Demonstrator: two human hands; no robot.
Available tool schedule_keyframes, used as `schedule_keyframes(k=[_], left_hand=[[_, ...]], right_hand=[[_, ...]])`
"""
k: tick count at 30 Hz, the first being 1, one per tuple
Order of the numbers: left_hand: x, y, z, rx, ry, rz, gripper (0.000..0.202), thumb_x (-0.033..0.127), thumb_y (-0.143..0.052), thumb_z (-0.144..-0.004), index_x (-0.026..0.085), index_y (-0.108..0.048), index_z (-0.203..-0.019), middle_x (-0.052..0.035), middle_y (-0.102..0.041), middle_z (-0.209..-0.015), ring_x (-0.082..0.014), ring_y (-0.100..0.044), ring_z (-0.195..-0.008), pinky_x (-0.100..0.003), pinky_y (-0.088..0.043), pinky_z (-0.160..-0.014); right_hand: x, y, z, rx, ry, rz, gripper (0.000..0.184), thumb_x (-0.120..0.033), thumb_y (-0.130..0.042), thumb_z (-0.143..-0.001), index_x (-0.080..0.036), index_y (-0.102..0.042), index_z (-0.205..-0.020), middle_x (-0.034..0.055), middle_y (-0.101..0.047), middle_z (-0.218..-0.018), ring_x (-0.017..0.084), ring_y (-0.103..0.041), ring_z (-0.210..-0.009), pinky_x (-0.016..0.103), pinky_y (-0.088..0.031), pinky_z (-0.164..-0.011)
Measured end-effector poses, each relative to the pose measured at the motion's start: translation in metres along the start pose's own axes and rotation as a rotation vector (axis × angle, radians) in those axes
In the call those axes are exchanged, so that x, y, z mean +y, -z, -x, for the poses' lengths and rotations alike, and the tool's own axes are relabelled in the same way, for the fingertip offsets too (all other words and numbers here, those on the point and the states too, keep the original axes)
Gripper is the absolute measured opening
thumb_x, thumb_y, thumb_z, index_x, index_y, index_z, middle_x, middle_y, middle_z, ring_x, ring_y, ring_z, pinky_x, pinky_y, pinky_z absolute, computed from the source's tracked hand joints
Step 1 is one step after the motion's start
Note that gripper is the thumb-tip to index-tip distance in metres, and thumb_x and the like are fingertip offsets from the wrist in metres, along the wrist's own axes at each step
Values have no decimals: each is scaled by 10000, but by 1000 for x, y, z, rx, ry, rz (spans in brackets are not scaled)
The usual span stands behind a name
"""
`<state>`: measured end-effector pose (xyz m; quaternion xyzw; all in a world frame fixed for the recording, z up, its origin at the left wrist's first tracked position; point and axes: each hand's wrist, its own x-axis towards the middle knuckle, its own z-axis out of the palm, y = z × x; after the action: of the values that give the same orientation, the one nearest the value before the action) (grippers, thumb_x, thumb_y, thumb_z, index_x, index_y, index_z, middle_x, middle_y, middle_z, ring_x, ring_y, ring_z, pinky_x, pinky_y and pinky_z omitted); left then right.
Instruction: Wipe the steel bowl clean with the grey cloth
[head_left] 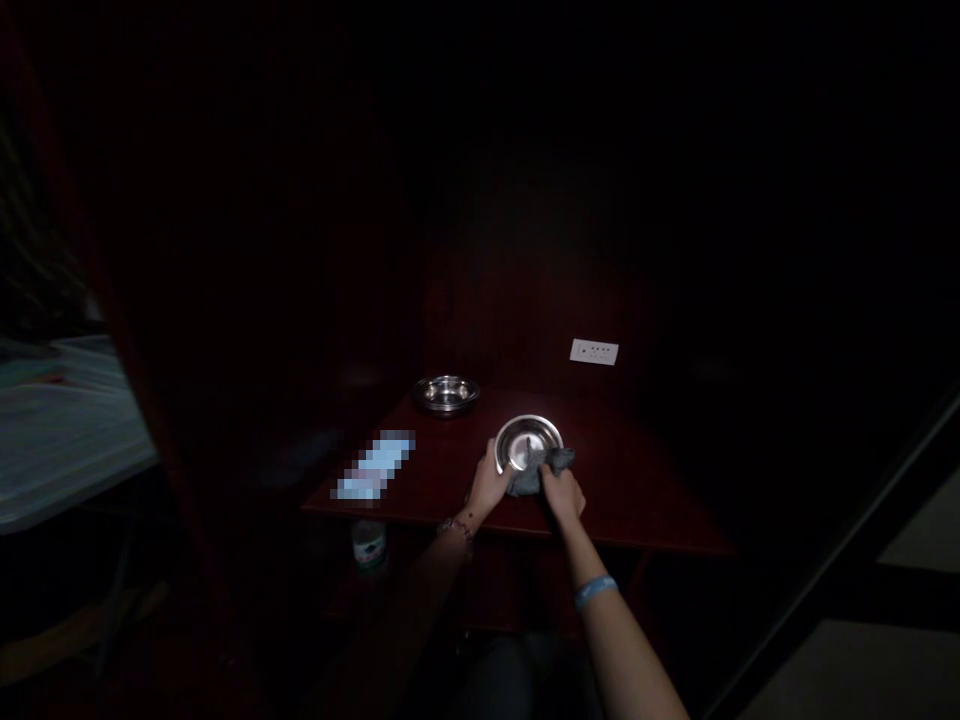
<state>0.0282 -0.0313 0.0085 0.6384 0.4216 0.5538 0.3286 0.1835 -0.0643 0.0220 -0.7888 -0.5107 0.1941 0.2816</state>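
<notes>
- Right hand [562,492], nearest the camera, is closed around a grey cloth [541,468], pressing it over the near rim of a steel bowl [528,442], as if wiping.
- Left hand [487,484] curls its fingers on the bowl's left rim, seemingly to steady it.
- Bowl sits on a dark red table [637,490], directly between both hands.
- Beyond the left fingers stands a second bowl [445,393], untouched.
- Below them, a bottle [368,545].

**Layout on the table**

A bowl [528,442] sits near the table's [645,490] front edge, a cloth [547,466] on its right rim. The left hand [487,485] is at its left, the right hand [562,492] on the cloth. A second bowl [445,393] lies behind-left; a socket plate [594,352] behind-right; a bottle [369,545] below the front-left edge.
</notes>
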Motion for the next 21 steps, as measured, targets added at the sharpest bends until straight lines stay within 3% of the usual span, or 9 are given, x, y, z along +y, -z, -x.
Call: schedule_keyframes(k=[3,10,15,18,21], left_hand=[[-4,4,-2,84,-41,76,499,187,-608,-735,166,-536,-1229,-143,-670,-1209,-249,-641,-1129,-382,-469,-1023],[-21,9,-5,59,-14,198,645,256,-634,-757,180,-458,-1372,-115,-614,-1344,-250,-556,-1280,-427,-350,-1158],[-31,8,-8,128,29,269,570,249,-645,-765,168,-520,-1315,-120,-612,-1349,-256,-541,-1298,-415,-334,-1168],[-29,8,-8,198,54,319,506,196,-620,-761,175,-565,-1263,-106,-621,-1342,-242,-545,-1295,-399,-332,-1171],[-25,7,-5,195,73,346,464,174,-577,-780,175,-588,-1244,-99,-638,-1319,-225,-581,-1247,-396,-366,-1148]], right_hand=[[-8,-5,-6,-27,18,-38,509,-526,-387,-964,-187,-679,-1208,155,-705,-1180,287,-658,-1151,372,-505,-951],[-1,-12,-3,-29,121,-136,487,-493,-391,-976,-176,-679,-1208,144,-705,-1195,269,-657,-1151,318,-497,-921],[-12,-17,3,19,60,-138,550,-558,-377,-969,-170,-687,-1204,162,-719,-1154,292,-681,-1094,348,-496,-901],[-21,-24,12,90,31,-106,601,-582,-372,-965,-114,-738,-1058,222,-730,-1062,303,-684,-1079,380,-460,-969],[-25,-27,20,153,33,-153,583,-583,-395,-960,-127,-757,-992,224,-735,-1025,292,-681,-1090,392,-430,-1009]])
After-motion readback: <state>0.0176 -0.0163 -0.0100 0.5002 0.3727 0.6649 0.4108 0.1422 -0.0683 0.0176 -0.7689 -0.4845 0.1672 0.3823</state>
